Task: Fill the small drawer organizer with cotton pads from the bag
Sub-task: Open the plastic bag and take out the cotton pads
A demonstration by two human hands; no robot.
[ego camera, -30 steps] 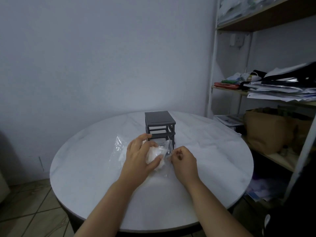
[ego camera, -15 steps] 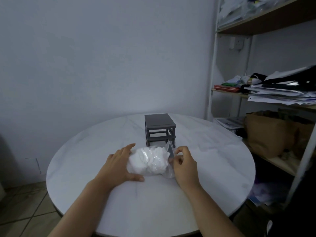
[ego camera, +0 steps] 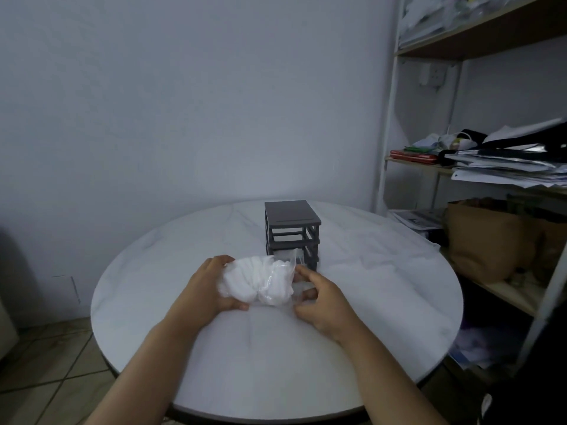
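table: bag between left hand, right hand

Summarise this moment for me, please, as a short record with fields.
surface: round white table
item held: clear bag of cotton pads, between both hands
left hand: grips the bag's left end
right hand: pinches the bag's right end
target: dark grey drawer organizer, upright just behind the bag, lower front partly hidden by it
background: cluttered shelf unit on the right
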